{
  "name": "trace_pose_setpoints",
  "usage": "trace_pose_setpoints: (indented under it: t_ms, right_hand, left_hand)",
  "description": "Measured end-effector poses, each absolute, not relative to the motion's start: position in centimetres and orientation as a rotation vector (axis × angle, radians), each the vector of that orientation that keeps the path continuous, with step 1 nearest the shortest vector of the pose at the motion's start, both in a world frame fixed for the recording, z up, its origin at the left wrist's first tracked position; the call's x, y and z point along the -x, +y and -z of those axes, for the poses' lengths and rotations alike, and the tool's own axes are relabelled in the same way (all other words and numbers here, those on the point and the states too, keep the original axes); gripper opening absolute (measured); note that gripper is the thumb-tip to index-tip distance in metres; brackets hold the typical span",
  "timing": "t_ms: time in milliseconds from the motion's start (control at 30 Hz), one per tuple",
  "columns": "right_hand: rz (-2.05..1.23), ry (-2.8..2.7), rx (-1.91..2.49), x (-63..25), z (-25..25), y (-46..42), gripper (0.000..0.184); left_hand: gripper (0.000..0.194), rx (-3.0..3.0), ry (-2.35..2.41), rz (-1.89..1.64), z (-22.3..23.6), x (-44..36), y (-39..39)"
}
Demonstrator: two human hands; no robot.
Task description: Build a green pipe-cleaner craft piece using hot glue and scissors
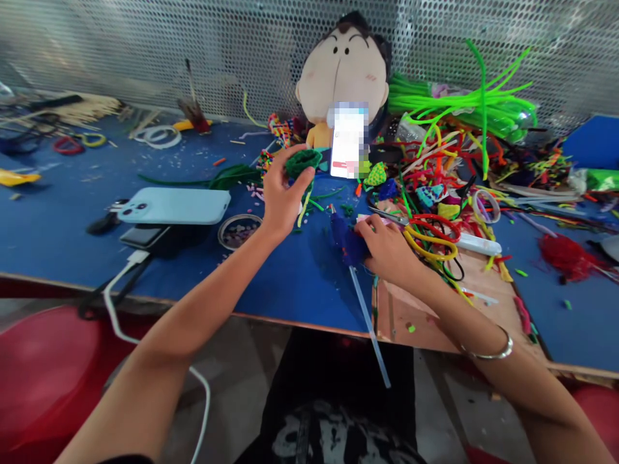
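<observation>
My left hand is raised over the table, its fingers and thumb closed round a dark green fuzzy piece that looks made of chenille stems. At the middle of the table my right hand has its fingers curled on the side of a blue glue gun. The gun's nozzle points away from me. A long clear glue stick sticks out of its rear, past the table edge. Scissors lie just beyond my right hand, partly hidden among loops of chenille stem.
A lit phone leans against a plush doll. To the left are a light blue phone, a power bank with a white cable, and a round tub of small beads. Bright green chenille stems and scraps heap up at right.
</observation>
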State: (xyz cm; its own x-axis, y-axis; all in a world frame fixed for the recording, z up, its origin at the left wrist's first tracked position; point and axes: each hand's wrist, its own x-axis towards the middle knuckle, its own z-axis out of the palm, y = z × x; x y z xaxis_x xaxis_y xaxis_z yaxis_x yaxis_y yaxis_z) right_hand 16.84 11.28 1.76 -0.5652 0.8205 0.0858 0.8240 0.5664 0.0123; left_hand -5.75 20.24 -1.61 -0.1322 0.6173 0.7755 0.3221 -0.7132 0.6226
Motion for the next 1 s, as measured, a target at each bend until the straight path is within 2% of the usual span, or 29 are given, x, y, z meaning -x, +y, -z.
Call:
trace_pose_setpoints:
  t_ms: [233, 367, 433, 567, 767, 1000]
  right_hand:
    - [-0.478, -2.099, 1.149, -19.2, -1.9, 13.0, 0.026]
    - [-1.098, -1.580, 1.083, -19.7, -2.3, 13.5, 0.026]
    - [-1.288, -1.421, 0.970, -19.7, -2.5, 13.5, 0.031]
    - [-1.355, -1.342, 0.889, -19.9, -2.7, 13.5, 0.039]
    - [-1.319, -1.462, 0.779, -20.1, -3.2, 12.8, 0.038]
    - [-1.358, -1.425, 0.816, -20.2, -3.6, 12.5, 0.031]
  left_hand:
    - [0.045, -1.620, 1.080, -1.880, 2.0, 5.6, 19.8]
    - [0.040, -1.620, 1.079, -1.784, 2.1, 5.1, 18.9]
    - [0.037, -1.645, 1.066, -1.763, 2.4, 4.9, 18.8]
    - [0.036, -1.713, 1.058, -1.732, 2.9, 4.6, 18.6]
    - [0.041, -1.556, 1.064, -1.763, 2.0, 3.3, 17.5]
    - [0.041, -1.697, 1.008, -1.678, 1.0, 2.3, 15.7]
